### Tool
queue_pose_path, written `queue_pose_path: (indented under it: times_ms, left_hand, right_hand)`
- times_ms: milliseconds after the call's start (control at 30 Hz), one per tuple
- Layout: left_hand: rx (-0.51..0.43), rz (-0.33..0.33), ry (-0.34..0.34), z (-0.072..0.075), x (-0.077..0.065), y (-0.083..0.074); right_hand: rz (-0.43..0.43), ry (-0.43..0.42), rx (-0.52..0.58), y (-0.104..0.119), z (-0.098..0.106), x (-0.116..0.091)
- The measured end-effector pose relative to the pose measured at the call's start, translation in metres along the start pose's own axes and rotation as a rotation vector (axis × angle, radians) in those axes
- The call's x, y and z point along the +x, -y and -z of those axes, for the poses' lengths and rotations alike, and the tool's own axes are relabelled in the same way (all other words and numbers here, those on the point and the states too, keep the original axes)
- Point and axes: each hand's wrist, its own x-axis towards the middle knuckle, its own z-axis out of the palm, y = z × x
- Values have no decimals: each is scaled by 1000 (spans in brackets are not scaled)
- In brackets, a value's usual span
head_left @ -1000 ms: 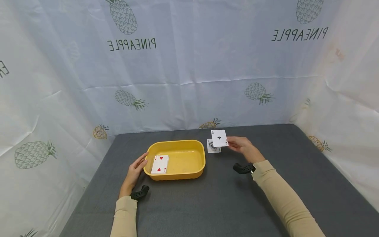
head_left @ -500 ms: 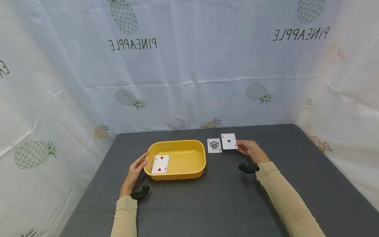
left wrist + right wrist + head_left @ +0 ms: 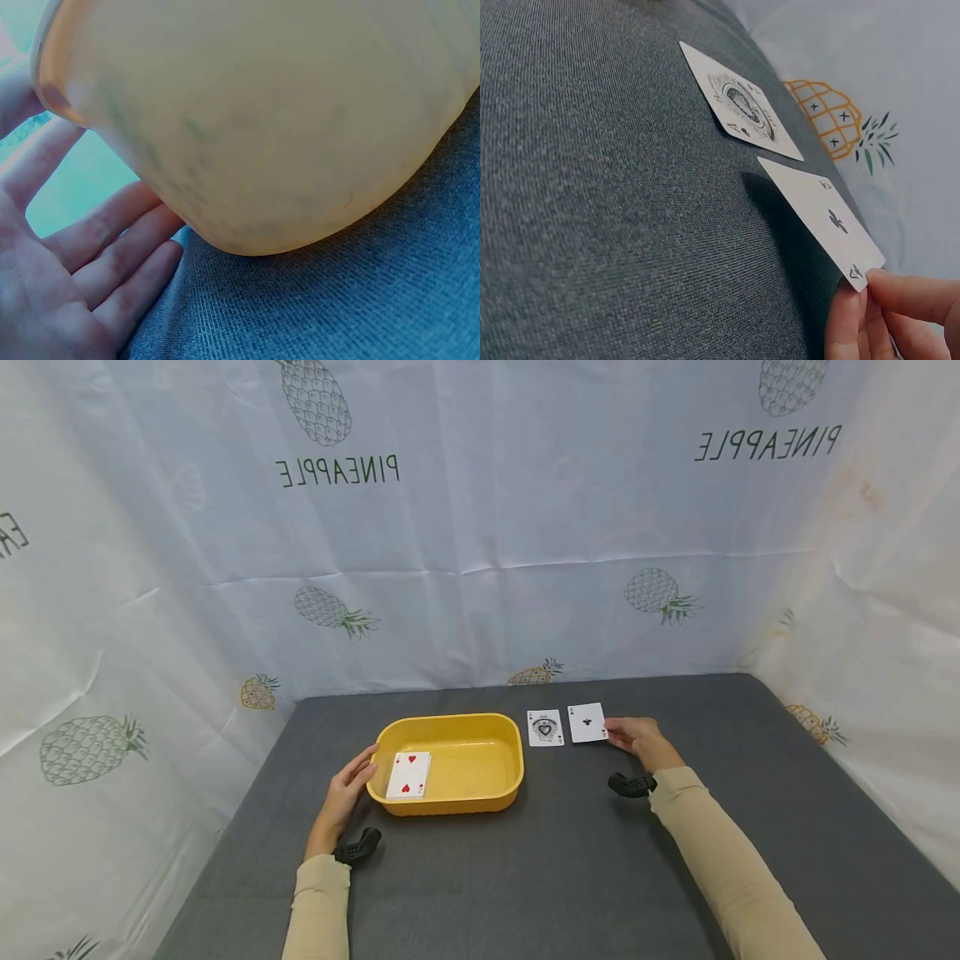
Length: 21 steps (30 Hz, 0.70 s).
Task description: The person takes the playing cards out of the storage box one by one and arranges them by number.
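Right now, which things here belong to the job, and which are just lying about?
In the job, apparently: club card, pinched by right hand; spade card; heart card; yellow tray, touched by left hand.
Background: dark table, pineapple curtain, black wrist gear.

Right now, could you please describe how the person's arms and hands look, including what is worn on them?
The long, beige fabric left sleeve and matching right sleeve reach the wrists. Each wrist carries a black, curved device with small holes. The left hand and right hand wear no gloves.
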Motion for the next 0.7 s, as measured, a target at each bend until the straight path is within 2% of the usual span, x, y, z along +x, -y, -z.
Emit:
queue_pose_path:
  times_ms: [267,467,700]
  left_hand:
    - [-2,-9,-9,0,0,1]
    - [2,9,-5,-1,-1,-1]
    - [13,16,1,1,-1,-2]
  right_hand:
    - [11,-24,-21,0,-1,2]
    - [35,-83,-62,-2,-3,7]
    - [67,-126,-227,1,-2,9]
